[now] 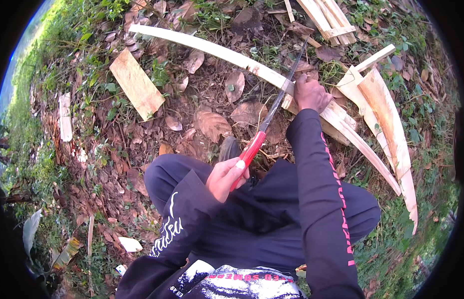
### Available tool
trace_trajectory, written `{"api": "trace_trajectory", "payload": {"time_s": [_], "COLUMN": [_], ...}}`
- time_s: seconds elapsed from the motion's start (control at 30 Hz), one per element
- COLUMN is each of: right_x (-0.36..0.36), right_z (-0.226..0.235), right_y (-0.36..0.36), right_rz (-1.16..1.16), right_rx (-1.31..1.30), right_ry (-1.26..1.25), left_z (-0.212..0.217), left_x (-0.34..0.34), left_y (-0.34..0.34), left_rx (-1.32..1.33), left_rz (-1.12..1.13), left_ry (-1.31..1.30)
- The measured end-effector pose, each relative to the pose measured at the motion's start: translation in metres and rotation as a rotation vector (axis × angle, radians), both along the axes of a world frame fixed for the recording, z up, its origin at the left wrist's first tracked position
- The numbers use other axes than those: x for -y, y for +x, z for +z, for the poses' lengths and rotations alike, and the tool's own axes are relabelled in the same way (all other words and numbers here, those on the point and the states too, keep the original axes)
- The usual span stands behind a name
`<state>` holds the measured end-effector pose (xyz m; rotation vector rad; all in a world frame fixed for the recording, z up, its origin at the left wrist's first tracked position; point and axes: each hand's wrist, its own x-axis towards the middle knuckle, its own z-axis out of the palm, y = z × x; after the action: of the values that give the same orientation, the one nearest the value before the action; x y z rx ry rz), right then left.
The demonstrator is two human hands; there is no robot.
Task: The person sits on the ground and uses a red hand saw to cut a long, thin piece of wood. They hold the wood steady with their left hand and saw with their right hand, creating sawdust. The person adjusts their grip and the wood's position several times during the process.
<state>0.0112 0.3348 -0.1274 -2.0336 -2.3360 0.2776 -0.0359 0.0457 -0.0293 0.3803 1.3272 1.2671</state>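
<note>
My left hand (228, 178) is closed round the red handle of a saw (277, 105), whose long, narrow dark blade points up and to the right. The blade lies across a long, pale wooden strip (207, 47). Just right of the blade, my right hand (311, 94) is closed on the strip, its fingers partly hidden behind the knuckles. Beneath that hand, the strip rests over a shorter wooden block (336, 130). Its far end reaches to the upper left, and its other end runs down to the right.
Broad split boards (391, 124) lie at the right, and a bundle of pale sticks (329, 20) is at the top right. A flat rectangular board (137, 84) lies at the left, with a smaller wood piece (65, 117) beyond it. Dry leaves (212, 124) and green plants cover the ground.
</note>
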Motion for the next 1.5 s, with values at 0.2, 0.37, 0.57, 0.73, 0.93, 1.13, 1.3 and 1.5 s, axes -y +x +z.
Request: {"api": "trace_trajectory", "payload": {"time_s": [0.2, 0.37, 0.57, 0.73, 0.93, 1.13, 1.3, 1.5], "right_x": [-0.001, -0.004, -0.003, -0.009, -0.001, -0.009, 0.001, -0.004], "right_z": [0.0, -0.001, -0.002, -0.004, -0.005, -0.002, -0.002, -0.007], "right_y": [0.004, 0.006, 0.007, 0.009, 0.009, 0.01, 0.011, 0.009], "right_rz": [-0.011, 0.024, 0.026, 0.008, 0.029, 0.001, 0.024, -0.007], "right_rx": [-0.009, -0.07, -0.054, -0.134, -0.153, -0.155, -0.159, -0.15], "right_ry": [-0.029, -0.024, -0.023, 0.018, 0.002, -0.046, -0.009, -0.003], "left_z": [-0.026, 0.007, -0.028, -0.005, -0.003, 0.001, 0.033, -0.007], "left_x": [-0.059, -0.005, -0.088, -0.046, -0.052, -0.057, -0.023, -0.077], "left_y": [-0.008, 0.012, -0.003, 0.009, 0.012, 0.011, 0.025, 0.01], "left_rx": [-0.081, -0.074, -0.32, -0.266, -0.287, -0.322, -0.208, -0.307], "left_rz": [0.089, 0.192, 0.097, 0.102, 0.152, 0.107, 0.2, 0.152], "left_ry": [-0.038, -0.258, -0.129, -0.218, -0.216, -0.232, -0.34, -0.205]}}
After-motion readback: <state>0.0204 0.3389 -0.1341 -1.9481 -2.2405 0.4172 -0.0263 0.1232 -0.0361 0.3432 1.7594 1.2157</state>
